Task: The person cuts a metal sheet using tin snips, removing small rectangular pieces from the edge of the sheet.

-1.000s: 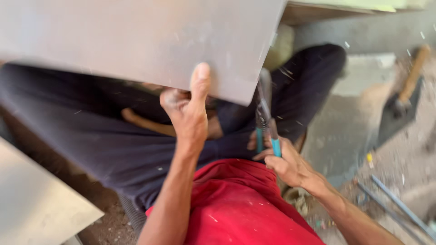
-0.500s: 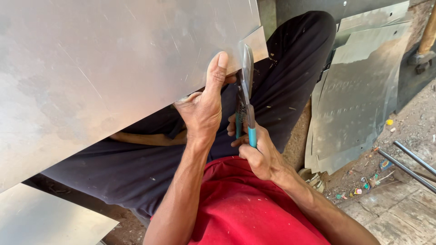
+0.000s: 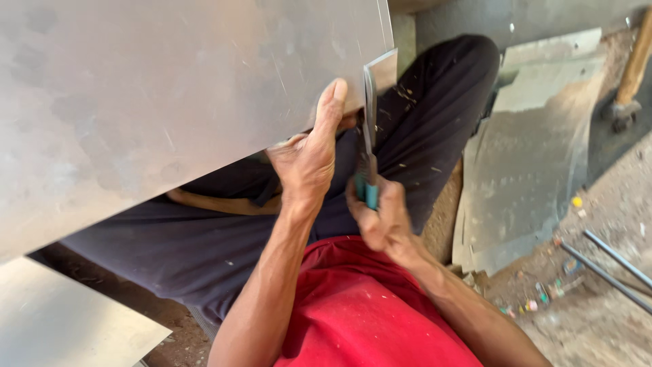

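A large grey metal sheet [image 3: 156, 95] lies tilted across my lap. My left hand [image 3: 309, 156] grips its near edge, thumb pressed flat on top of the sheet. My right hand [image 3: 380, 217] is closed on the teal handles of tin snips [image 3: 370, 160]. The blades point away from me and sit in the sheet's edge just right of my thumb. A narrow strip of metal [image 3: 382, 68] stands apart to the right of the blades.
Bent scrap sheets [image 3: 536, 149] lie on the ground to the right, with a wooden-handled hammer [image 3: 631, 75] beyond them. Two thin metal rods [image 3: 604, 261] rest on the dusty floor at right. Another flat sheet [image 3: 61, 326] lies at the lower left.
The snips have moved further into the sheet's edge, and the strip right of the blades has grown. My left hand has stayed on the edge. The camera has shifted.
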